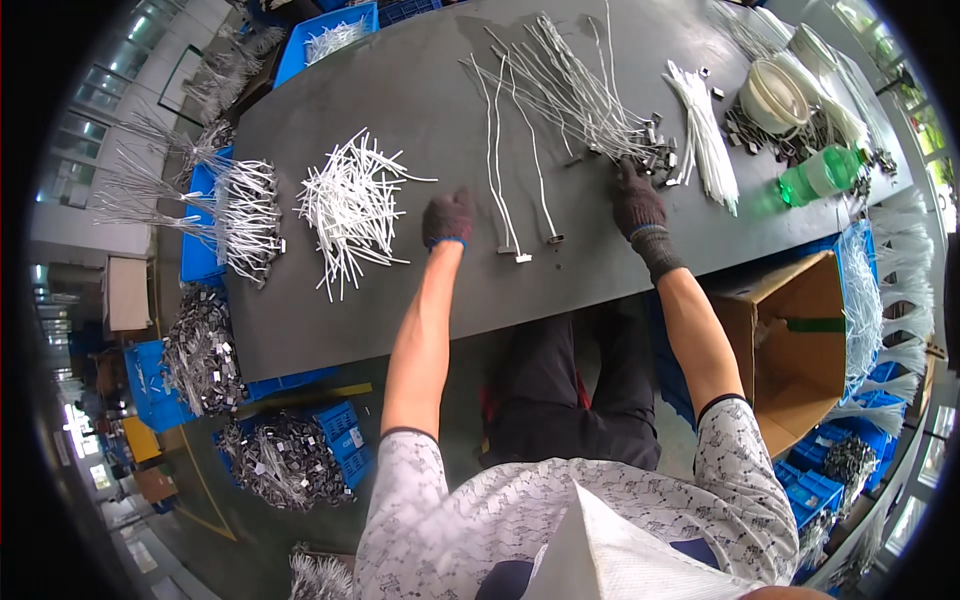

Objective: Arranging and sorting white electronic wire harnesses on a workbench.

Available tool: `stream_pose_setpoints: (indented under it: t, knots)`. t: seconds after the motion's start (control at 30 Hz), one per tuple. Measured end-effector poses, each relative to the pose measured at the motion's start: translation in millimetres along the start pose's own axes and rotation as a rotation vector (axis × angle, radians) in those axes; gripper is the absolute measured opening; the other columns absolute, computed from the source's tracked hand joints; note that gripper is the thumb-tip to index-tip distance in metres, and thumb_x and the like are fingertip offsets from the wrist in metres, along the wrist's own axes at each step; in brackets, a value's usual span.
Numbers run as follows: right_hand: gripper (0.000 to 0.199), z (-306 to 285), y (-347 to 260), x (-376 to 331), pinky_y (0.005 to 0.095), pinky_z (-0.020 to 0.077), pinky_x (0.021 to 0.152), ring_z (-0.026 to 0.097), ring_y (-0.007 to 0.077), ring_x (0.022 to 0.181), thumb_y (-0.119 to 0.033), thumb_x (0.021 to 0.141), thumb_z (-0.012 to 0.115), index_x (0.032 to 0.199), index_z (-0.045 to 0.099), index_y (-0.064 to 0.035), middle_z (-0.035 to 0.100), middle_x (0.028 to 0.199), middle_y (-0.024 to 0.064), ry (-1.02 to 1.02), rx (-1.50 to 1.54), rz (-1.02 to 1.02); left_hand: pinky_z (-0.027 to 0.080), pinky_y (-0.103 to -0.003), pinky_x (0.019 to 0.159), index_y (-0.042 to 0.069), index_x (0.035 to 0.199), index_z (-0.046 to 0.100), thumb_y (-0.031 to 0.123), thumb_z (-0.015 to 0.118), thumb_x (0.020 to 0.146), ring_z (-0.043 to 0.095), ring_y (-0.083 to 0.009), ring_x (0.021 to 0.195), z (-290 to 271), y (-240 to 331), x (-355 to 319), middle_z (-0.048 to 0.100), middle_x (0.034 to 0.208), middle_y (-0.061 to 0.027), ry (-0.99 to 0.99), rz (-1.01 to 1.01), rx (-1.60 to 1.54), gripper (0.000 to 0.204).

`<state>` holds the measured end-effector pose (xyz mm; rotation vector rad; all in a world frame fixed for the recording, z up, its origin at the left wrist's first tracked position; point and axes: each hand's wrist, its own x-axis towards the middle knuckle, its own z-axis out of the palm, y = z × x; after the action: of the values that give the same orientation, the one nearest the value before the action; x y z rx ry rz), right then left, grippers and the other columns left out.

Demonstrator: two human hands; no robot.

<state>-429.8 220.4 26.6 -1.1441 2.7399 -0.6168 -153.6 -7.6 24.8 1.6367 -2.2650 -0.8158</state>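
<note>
My left hand [448, 217], in a dark knitted glove, is closed over the grey table. Whatever it may hold is hidden. Left of it lies a loose pile of short white tubes [352, 212]. My right hand [641, 205], gloved too, has its fingers drawn together at the connector end of a bundle of thin wires [570, 85]; the fingertips meet small black connectors [655, 152] there. Between my hands, a few separate white wires [542, 180] lie lengthwise, with small connectors [523, 258] at their near ends.
Right of the bundle are white cable ties or strips [703, 140], a white tub [773, 97] and a green bottle [823, 176] lying on its side. A cardboard box [790, 345] stands beside the table's right edge. Wire bundles [248, 215] overhang the left edge by a blue crate [198, 255].
</note>
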Motion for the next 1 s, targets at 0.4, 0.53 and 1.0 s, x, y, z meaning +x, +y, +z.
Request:
stream_pose_setpoints:
  t: [0.4, 0.53, 1.0]
  knots:
    - [0.033, 11, 32, -24, 0.0491, 0.053, 0.069, 0.066, 0.0397, 0.077, -0.032, 0.085, 0.073, 0.105, 0.061, -0.0083, 0.065, 0.084, 0.0162, 0.224, 0.106, 0.144, 0.056, -0.047, 0.091, 0.011, 0.122, 0.071, 0.049, 0.058, 0.092, 0.069, -0.035, 0.114, 32, -64, 138, 0.071, 0.124, -0.0153, 0.043, -0.363, 0.265, 0.05]
    - [0.031, 8, 21, -16, 0.041, 0.051, 0.059, 0.064, 0.0255, 0.067, -0.031, 0.088, 0.075, 0.106, 0.065, -0.0079, 0.062, 0.073, 0.0071, -0.074, 0.917, 0.396, 0.058, -0.047, 0.079, 0.003, 0.097, 0.076, 0.035, 0.064, 0.084, 0.072, -0.0405, 0.099, 26, -123, 145, 0.074, 0.106, -0.0222, 0.135, -0.181, 0.471, 0.037]
    - [0.033, -11, 17, -140, 0.0516, 0.0543, 0.079, 0.067, 0.0433, 0.095, -0.024, 0.091, 0.06, 0.12, 0.063, -0.0086, 0.064, 0.11, 0.0191, 0.213, -0.023, 0.107, 0.054, -0.03, 0.045, -0.003, 0.096, 0.061, 0.014, 0.067, 0.092, 0.066, -0.0179, 0.051, 36, -74, -107, 0.066, 0.064, -0.0097, 0.243, -0.245, -0.896, 0.018]
